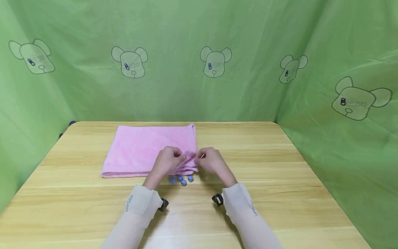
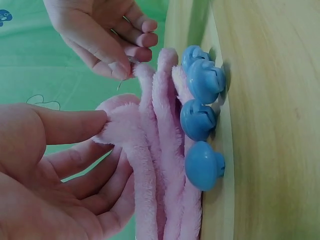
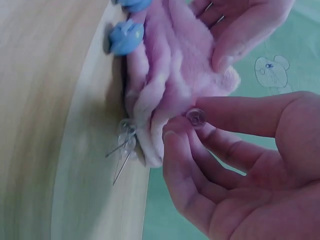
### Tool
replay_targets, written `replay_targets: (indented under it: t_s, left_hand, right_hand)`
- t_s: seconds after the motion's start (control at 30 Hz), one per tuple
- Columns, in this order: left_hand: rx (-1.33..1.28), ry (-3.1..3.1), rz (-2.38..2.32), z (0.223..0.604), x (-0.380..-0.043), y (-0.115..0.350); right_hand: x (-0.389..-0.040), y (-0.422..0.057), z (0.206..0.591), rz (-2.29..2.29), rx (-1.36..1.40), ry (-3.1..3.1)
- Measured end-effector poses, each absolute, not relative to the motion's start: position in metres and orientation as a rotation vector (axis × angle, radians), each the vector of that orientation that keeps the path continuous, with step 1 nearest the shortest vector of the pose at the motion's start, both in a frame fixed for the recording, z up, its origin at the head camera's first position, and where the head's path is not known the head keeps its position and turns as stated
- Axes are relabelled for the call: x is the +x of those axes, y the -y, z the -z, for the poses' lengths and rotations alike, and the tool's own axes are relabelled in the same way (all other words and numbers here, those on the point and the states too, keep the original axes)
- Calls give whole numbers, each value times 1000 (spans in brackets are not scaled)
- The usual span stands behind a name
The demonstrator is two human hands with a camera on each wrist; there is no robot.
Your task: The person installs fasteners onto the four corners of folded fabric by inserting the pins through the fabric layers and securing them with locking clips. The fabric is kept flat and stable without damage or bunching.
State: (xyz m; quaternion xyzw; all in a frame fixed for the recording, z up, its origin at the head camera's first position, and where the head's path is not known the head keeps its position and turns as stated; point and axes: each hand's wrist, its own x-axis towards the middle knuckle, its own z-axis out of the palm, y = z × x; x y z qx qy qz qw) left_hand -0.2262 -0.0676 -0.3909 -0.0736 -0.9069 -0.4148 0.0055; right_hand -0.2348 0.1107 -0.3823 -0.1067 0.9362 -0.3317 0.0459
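Note:
A folded pink plush cloth point(image 1: 141, 147) lies on the table, its near right corner lifted and bunched. My left hand point(image 1: 169, 158) pinches a raised fold of that corner between thumb and fingers. Just to its right, my right hand point(image 1: 212, 159) pinches a clear-headed pin point(image 3: 195, 117) between thumb and forefinger, close to the cloth. The pin's thin metal point point(image 2: 119, 86) sticks out below the fingertips in the left wrist view, directed toward the held fold. Several blue round clips point(image 2: 203, 120) sit along the cloth's near edge.
More clear-headed pins point(image 3: 127, 134) with bare metal points lie on the table beside the cloth's corner. The wooden table point(image 1: 270, 193) extends around the cloth. Green curtains point(image 1: 174, 93) with bear-head drawings hang behind it and at both sides.

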Motion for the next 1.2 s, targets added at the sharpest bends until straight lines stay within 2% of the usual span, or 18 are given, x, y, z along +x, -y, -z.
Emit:
replay_targets:
  t_s: [0.47,1.2]
  left_hand:
    - [-274,2840,1328,391,-226,68]
    - [-277,2858,1388,390,-225,69]
  right_hand:
    - [-230,-101,385,1041,-503,-2791]
    - [-227,-98,387,1093,-517,-2818]
